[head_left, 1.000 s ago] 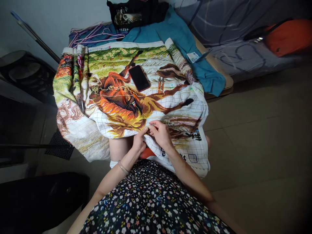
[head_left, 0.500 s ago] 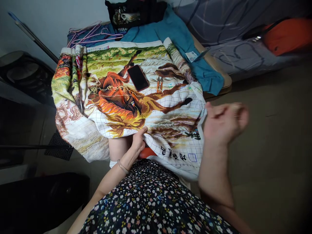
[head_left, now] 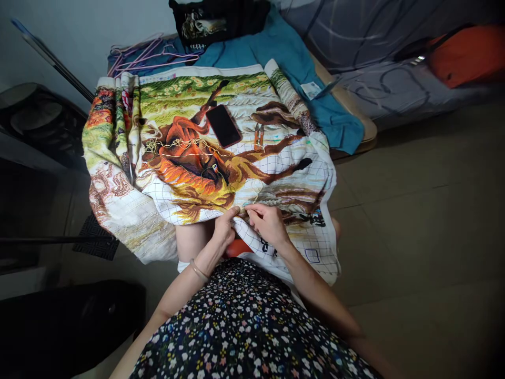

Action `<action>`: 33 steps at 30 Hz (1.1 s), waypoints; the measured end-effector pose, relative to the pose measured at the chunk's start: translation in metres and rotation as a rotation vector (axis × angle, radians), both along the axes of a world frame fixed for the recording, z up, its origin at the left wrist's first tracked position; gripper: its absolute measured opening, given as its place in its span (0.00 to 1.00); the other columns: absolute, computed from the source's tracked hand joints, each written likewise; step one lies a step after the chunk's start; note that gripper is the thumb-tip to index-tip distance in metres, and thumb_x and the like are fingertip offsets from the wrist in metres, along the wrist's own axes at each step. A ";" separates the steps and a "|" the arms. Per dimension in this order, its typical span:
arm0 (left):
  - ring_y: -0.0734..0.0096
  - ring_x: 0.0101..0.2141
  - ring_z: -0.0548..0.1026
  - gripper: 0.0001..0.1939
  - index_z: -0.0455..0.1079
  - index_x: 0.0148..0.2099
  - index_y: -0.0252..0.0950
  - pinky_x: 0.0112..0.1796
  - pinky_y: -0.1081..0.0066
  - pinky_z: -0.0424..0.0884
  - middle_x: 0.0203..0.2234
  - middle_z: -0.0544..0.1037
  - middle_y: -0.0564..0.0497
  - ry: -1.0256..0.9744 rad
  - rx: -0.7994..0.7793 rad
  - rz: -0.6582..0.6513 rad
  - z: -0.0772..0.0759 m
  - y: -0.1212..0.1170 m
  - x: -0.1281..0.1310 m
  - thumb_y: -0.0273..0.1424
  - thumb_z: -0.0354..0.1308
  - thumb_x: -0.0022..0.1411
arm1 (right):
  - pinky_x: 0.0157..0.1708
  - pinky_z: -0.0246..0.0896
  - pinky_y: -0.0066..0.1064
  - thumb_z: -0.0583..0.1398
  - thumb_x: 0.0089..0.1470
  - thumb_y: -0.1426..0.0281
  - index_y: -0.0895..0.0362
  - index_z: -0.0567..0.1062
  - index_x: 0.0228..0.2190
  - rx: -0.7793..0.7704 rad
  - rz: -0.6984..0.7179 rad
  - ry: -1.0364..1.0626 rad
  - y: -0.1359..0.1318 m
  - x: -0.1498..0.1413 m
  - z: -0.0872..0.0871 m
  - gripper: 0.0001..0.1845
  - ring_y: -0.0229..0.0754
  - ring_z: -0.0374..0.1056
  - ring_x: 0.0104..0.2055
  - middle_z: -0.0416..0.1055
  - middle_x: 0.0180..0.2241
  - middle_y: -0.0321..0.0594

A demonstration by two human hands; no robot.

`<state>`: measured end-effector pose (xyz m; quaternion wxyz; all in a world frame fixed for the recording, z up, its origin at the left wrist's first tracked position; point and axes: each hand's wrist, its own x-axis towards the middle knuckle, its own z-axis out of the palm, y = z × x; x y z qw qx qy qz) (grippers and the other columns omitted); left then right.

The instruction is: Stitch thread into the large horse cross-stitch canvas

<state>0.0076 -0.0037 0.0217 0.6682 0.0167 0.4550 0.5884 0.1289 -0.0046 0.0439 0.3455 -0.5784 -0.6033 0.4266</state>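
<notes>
Across my lap and the bed edge lies a large cross-stitch cloth (head_left: 276, 173) with stitched horses and bare gridded areas. My left hand (head_left: 225, 227) is closed on its folded near edge, thumb on top and fingers beneath. Just right of that thumb, my right hand (head_left: 268, 223) pinches a needle, barely visible at the fingertips, against the cloth. A loop of pale thread (head_left: 258, 193) curls above these fingers. Farther up the cloth lie a dark phone (head_left: 223, 126), orange-handled thread snips (head_left: 259, 138) and a loose tangle of yellow thread (head_left: 177, 147).
Rolled cloth (head_left: 290, 97) lies at the right, with gathered folds (head_left: 128, 121) at the left. Behind are pink hangers (head_left: 153, 58), a black bag (head_left: 221, 23) and a teal sheet (head_left: 248, 50). An orange bag (head_left: 469, 55) rests at far right.
My right hand has come from the far right, beyond the cloth's edge, to beside my left thumb. The thread, stretched rightward before, now hangs in a loop. My left hand stays put.
</notes>
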 end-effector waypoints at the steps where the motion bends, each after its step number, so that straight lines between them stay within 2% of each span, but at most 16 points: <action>1: 0.74 0.25 0.73 0.11 0.71 0.28 0.32 0.37 0.70 0.68 0.22 0.77 0.52 -0.001 0.000 0.005 0.000 0.000 0.000 0.24 0.68 0.39 | 0.21 0.57 0.27 0.54 0.54 0.66 0.60 0.79 0.36 0.005 0.002 -0.013 0.001 0.000 0.000 0.16 0.35 0.61 0.17 0.70 0.18 0.36; 6: 0.74 0.25 0.73 0.12 0.72 0.29 0.32 0.37 0.69 0.68 0.22 0.77 0.52 -0.001 -0.007 0.013 0.003 0.000 0.001 0.23 0.67 0.38 | 0.23 0.58 0.27 0.54 0.54 0.67 0.61 0.81 0.36 0.033 0.010 -0.057 0.002 -0.001 -0.002 0.17 0.36 0.63 0.19 0.71 0.18 0.37; 11: 0.74 0.25 0.72 0.12 0.72 0.29 0.31 0.38 0.69 0.68 0.21 0.76 0.53 0.003 -0.014 0.025 0.005 0.000 0.001 0.23 0.68 0.37 | 0.25 0.59 0.28 0.55 0.54 0.69 0.58 0.82 0.33 0.093 0.028 -0.154 0.004 -0.001 0.004 0.15 0.38 0.66 0.22 0.73 0.19 0.38; 16: 0.72 0.27 0.74 0.13 0.74 0.30 0.32 0.41 0.67 0.68 0.22 0.77 0.52 0.032 -0.005 0.021 0.003 0.001 0.001 0.23 0.69 0.37 | 0.28 0.58 0.29 0.55 0.52 0.74 0.56 0.82 0.29 0.144 0.091 -0.328 0.009 -0.003 0.015 0.15 0.40 0.68 0.25 0.78 0.27 0.41; 20: 0.71 0.28 0.74 0.10 0.74 0.28 0.32 0.42 0.67 0.67 0.22 0.76 0.52 0.042 -0.012 0.012 0.000 0.001 0.000 0.23 0.68 0.38 | 0.29 0.54 0.31 0.55 0.51 0.76 0.56 0.80 0.25 0.187 0.108 -0.541 0.009 -0.009 0.021 0.14 0.41 0.67 0.26 0.77 0.25 0.44; 23: 0.71 0.29 0.73 0.08 0.74 0.26 0.32 0.42 0.68 0.67 0.22 0.76 0.52 0.051 0.005 -0.012 -0.003 0.000 0.000 0.24 0.67 0.39 | 0.29 0.52 0.31 0.55 0.51 0.76 0.56 0.79 0.24 0.184 0.069 -0.593 0.007 -0.014 0.020 0.13 0.41 0.67 0.25 0.77 0.24 0.44; 28: 0.74 0.28 0.72 0.10 0.73 0.27 0.32 0.42 0.68 0.67 0.24 0.77 0.52 0.044 0.033 0.003 -0.004 0.000 0.000 0.25 0.69 0.38 | 0.27 0.53 0.30 0.55 0.52 0.74 0.55 0.76 0.26 0.153 -0.026 -0.408 0.001 -0.018 0.010 0.10 0.39 0.65 0.23 0.74 0.22 0.40; 33: 0.73 0.29 0.73 0.15 0.73 0.31 0.32 0.43 0.67 0.67 0.26 0.77 0.52 0.051 0.019 0.028 -0.005 0.003 0.001 0.26 0.71 0.37 | 0.22 0.55 0.27 0.55 0.54 0.68 0.55 0.71 0.27 -0.066 -0.027 -0.062 -0.002 -0.015 -0.006 0.07 0.36 0.62 0.18 0.69 0.18 0.34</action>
